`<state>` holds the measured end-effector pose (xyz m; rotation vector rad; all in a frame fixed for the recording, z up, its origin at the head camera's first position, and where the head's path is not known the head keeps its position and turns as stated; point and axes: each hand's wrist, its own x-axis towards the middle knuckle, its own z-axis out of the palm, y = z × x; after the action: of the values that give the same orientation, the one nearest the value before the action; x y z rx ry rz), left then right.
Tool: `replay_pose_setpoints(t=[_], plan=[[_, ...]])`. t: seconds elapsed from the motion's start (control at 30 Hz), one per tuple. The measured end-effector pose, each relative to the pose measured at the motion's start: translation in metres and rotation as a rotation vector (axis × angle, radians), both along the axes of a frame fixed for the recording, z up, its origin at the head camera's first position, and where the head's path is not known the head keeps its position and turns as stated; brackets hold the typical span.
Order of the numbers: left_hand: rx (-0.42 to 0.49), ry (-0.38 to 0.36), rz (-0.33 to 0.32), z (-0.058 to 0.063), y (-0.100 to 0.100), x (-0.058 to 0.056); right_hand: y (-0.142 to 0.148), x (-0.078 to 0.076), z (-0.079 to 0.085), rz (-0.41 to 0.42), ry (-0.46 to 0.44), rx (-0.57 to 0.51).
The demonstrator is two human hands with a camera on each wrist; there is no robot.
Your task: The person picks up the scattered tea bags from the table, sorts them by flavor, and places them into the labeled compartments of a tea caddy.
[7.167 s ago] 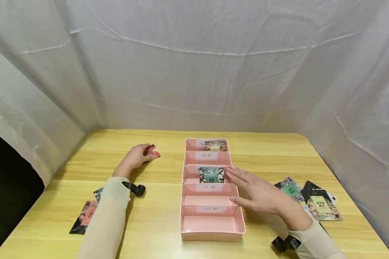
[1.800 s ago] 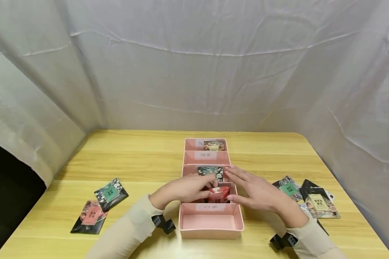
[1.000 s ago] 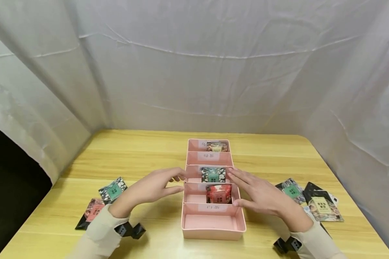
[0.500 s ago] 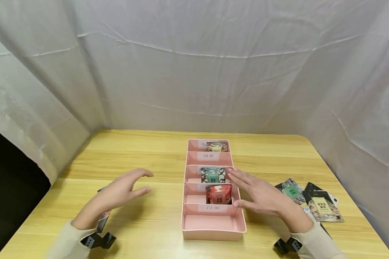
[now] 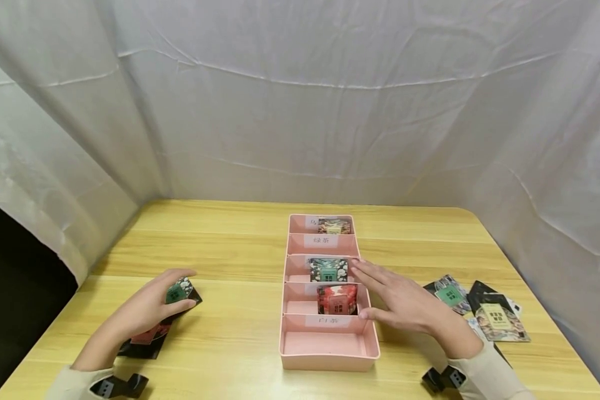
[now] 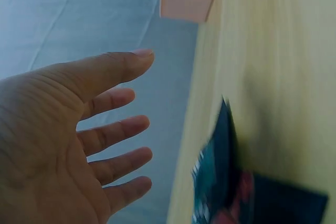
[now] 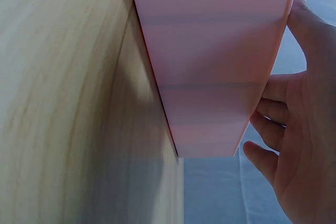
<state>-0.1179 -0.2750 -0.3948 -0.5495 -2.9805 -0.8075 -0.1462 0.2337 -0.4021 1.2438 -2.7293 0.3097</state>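
My left hand is over two tea sachets at the left, its fingers and thumb spread apart. The green-labelled black sachet shows between thumb and fingers; in the left wrist view the hand stands apart from it, holding nothing. Partly under it lies a red-labelled sachet. My right hand rests its straight fingertips along the right rim of a pink divided box. Inside the box, a red sachet, a green-labelled sachet and a yellow-labelled one stand in separate compartments.
Several more sachets lie in a loose pile on the wooden table at the right, near the right forearm. White labels with handwriting mark the compartments. Grey-white cloth hangs behind the table and at its sides.
My left hand picked up the red sachet from the left, set it in the second compartment from the front, let go, and moved back left over the two sachets. The right hand stayed at the rim.
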Motion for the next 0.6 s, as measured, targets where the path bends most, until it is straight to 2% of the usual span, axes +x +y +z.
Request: replay_pose_setpoints(t=[0.23,0.43,0.6], plan=[[0.022,-0.093,0.033,-0.013,-0.021,0.000,0.000,-0.001,-0.001,0.001,0.008,0.007],[0.022,-0.105,0.052,-0.022,-0.032,-0.002,0.000,-0.001,-0.001,-0.007,-0.005,0.008],[-0.013,-0.107,0.076,-0.030,-0.033,-0.006,-0.001,0.000,0.000,-0.013,-0.020,0.004]])
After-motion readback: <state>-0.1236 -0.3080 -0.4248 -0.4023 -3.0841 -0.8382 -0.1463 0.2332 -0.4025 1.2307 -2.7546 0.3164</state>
